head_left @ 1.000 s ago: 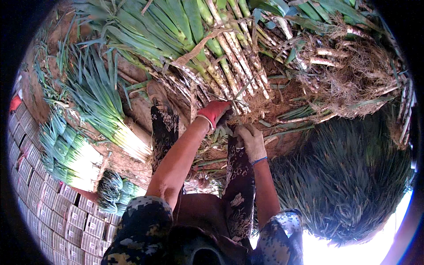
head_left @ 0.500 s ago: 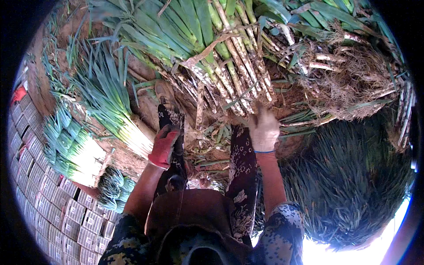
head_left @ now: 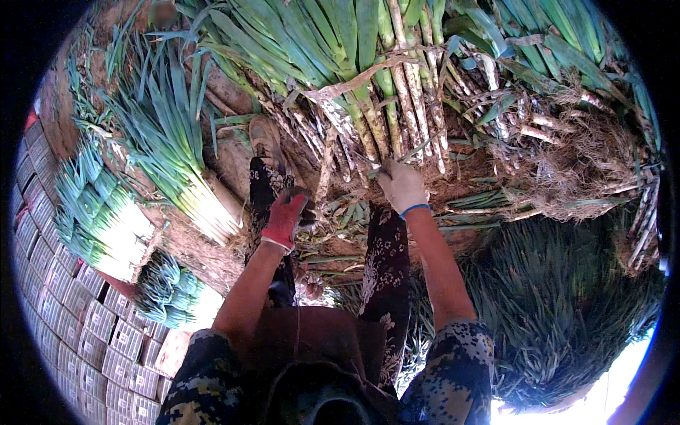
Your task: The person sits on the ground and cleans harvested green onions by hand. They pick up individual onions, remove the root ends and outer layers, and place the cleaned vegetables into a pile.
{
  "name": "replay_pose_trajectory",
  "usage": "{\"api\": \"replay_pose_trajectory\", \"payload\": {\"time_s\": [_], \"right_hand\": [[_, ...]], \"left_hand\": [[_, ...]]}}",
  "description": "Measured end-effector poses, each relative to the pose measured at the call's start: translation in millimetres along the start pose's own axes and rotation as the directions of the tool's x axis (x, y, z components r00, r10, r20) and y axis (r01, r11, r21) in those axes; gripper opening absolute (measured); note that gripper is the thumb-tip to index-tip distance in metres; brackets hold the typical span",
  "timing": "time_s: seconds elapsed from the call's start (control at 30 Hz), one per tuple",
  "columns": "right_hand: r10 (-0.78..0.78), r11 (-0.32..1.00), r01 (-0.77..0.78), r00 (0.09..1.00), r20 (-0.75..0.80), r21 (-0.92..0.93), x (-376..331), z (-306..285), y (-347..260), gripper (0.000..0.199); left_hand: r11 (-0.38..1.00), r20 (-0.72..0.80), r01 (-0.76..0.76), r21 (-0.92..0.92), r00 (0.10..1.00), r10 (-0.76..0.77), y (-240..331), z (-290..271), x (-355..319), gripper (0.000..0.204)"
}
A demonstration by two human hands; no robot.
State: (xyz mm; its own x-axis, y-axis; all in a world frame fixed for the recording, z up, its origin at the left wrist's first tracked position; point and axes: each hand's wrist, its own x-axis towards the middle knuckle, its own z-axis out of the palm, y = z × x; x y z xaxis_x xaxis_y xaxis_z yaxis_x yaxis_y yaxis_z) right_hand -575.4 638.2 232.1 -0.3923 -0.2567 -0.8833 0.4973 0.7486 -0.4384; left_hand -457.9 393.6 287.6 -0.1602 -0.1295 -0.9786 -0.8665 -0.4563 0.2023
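Observation:
A big heap of green onions [head_left: 340, 35] lies ahead of me, with its soil-speckled stalks pointing my way. My right hand [head_left: 402, 186], in a white glove with a blue cuff, is at the lower ends of these stalks. Its fingers are bent closed at the root end of one green onion. My left hand [head_left: 285, 218], in a red glove with dark fingers, hovers over my left leg, fingers curled in. Whatever it holds, if anything, is hidden. Left of it lies a bunch of cleaned green onions [head_left: 205, 205] with white stems.
Tied bundles of green onions [head_left: 113, 219] stand at the left, beside stacked printed blocks [head_left: 92, 333]. Dry tangled roots [head_left: 588, 163] are piled at the right. Below them is a large dark-green leafy heap [head_left: 552, 297]. Loose stalks and leaves litter the soil between my legs.
My right hand has moved left and up to the stalk ends. My left hand has shifted right and slightly upward. The view has turned slightly, so the heap sits farther right.

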Motion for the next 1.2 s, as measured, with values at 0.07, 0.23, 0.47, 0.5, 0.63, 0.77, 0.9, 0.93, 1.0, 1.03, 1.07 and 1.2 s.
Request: {"api": "replay_pose_trajectory", "payload": {"time_s": [0.07, 0.23, 0.47, 0.5, 0.63, 0.77, 0.9, 0.93, 1.0, 1.03, 1.07, 1.2], "right_hand": [[0.190, 0.614, -0.322, 0.947, 0.260, 0.721, -9.4, 4.5, -1.2, 0.032], [0.336, 0.606, -0.305, 0.935, 0.111, 0.735, -37.5, 20.3, -3.4, 0.036], [0.220, -0.496, -0.121, 0.940, 0.260, 0.860, 10.7, 67.1, 12.6, 0.019], [-0.016, -0.737, -0.220, 0.951, 0.309, 0.639, 23.3, 72.9, 32.0, 0.019], [0.200, -0.455, -0.034, 0.970, 0.140, 0.890, 7.5, 66.9, 11.9, 0.026], [0.251, 0.003, -0.115, 0.962, 0.110, 0.993, -10.4, 52.2, 21.3, 0.025], [0.310, 0.548, 0.037, 0.919, -0.244, 0.835, -16.3, 68.3, 45.1, 0.023], [0.273, 0.607, 0.065, 0.919, -0.284, 0.792, -20.2, 76.2, 54.2, 0.024], [0.176, 0.732, 0.127, 0.914, -0.365, 0.670, -40.3, 76.3, 56.7, 0.024], [0.106, 0.792, 0.163, 0.913, -0.395, 0.588, -60.8, 68.8, 45.8, 0.025], [0.130, 0.770, 0.194, 0.885, -0.448, 0.608, -89.4, 55.4, 16.9, 0.025], [0.192, 0.742, -0.010, 0.961, -0.199, 0.670, -196.8, 0.5, -28.0, 0.022]], "left_hand": [[0.989, 0.041, -0.140, 0.052, 0.990, 0.138, 7.4, 9.3, 9.9, 0.023], [0.870, 0.126, -0.281, 0.404, 0.960, 0.252, 0.0, 24.5, 49.0, 0.022], [0.821, 0.139, -0.381, 0.425, 0.924, 0.357, 1.5, 62.2, 39.2, 0.020], [0.860, 0.132, -0.331, 0.389, 0.943, 0.304, -13.1, 50.0, 47.2, 0.021], [0.804, 0.146, -0.438, 0.403, 0.898, 0.416, -5.1, 43.0, 37.3, 0.029], [0.745, 0.211, -0.475, 0.468, 0.879, 0.427, 57.0, 67.1, 13.7, 0.028], [0.555, 0.384, -0.682, 0.477, 0.729, 0.567, 127.4, 123.2, -3.7, 0.025], [0.504, 0.435, -0.711, 0.490, 0.701, 0.565, 138.4, 132.0, 3.6, 0.030], [0.413, 0.488, -0.728, 0.548, 0.679, 0.548, 147.0, 149.8, 40.8, 0.027], [0.311, 0.536, -0.754, 0.578, 0.638, 0.553, 151.4, 150.6, 62.4, 0.026], [0.385, 0.524, -0.711, 0.588, 0.698, 0.487, 165.3, 156.9, 69.1, 0.029], [0.294, 0.422, -0.604, 0.741, 0.759, 0.496, 161.9, 168.1, 79.2, 0.036]]}}
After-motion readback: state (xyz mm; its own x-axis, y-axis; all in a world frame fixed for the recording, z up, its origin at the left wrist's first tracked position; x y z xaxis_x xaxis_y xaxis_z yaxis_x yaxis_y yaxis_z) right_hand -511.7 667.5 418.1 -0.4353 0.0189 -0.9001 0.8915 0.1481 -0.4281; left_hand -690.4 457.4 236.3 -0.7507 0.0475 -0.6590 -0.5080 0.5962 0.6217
